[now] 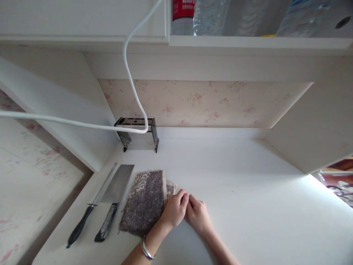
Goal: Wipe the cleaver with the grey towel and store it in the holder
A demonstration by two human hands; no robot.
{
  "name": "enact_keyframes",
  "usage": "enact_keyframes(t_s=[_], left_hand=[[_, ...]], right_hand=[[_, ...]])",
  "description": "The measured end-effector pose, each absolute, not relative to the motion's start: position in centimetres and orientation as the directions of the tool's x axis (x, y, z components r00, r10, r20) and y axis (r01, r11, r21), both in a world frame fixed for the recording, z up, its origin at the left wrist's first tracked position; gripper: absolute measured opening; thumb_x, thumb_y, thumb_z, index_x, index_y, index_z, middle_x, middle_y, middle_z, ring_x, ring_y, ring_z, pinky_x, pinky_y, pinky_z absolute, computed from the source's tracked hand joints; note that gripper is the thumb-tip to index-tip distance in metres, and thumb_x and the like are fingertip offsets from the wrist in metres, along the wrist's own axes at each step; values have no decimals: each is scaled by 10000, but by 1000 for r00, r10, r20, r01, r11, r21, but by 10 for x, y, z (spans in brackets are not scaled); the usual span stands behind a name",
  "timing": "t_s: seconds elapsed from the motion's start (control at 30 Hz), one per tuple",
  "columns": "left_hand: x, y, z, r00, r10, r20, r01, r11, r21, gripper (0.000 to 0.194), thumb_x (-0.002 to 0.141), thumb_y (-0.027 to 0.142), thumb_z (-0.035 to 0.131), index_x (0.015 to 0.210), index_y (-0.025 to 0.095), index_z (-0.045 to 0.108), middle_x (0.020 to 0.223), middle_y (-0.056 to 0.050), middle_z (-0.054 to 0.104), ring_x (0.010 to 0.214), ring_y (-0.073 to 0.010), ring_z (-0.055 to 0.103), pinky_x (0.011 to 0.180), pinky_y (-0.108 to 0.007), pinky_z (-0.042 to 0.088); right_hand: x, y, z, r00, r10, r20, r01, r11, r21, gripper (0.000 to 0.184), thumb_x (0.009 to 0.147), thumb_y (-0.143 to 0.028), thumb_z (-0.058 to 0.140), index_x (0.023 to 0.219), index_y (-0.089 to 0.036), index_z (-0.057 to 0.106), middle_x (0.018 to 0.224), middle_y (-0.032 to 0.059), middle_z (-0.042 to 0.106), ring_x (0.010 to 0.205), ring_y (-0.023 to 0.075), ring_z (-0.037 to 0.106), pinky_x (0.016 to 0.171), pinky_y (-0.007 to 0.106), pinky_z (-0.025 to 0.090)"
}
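A folded grey-brown towel [145,200] with a pale patterned edge lies on the white counter [248,191]. My left hand [174,209], with a bracelet on the wrist, rests on the towel's right edge, its fingers curled over the fabric. Beside it, touching it, my right hand [198,215] lies on the counter with fingers bent toward the towel's corner. Whether the right fingers pinch fabric is hidden.
Left of the towel lie a cleaver [114,198] and a honing steel [88,209] with black handles. An empty knife block [138,133] stands at the back wall. A white cable [129,70] hangs across it. Bottles [209,16] stand on the upper shelf.
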State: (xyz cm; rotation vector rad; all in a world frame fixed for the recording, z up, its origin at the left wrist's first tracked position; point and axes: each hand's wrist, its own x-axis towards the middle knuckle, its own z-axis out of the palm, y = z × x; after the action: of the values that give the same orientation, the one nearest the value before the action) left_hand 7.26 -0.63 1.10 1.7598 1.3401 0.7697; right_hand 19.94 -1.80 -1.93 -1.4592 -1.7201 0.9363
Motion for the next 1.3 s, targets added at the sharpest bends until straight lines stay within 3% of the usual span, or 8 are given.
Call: enact_keyframes(t_s=[1.3], left_hand=[[73, -6, 9, 267, 963, 34, 538, -178, 824, 306, 985, 360, 278, 917, 239, 551, 824, -18, 675, 806, -182, 646, 716, -260, 441]], right_hand=[[200, -17, -19, -138, 989, 47, 477, 108, -872, 287, 936, -350, 383, 769, -190, 553, 669, 30, 641, 562, 135, 525, 558, 219, 366]])
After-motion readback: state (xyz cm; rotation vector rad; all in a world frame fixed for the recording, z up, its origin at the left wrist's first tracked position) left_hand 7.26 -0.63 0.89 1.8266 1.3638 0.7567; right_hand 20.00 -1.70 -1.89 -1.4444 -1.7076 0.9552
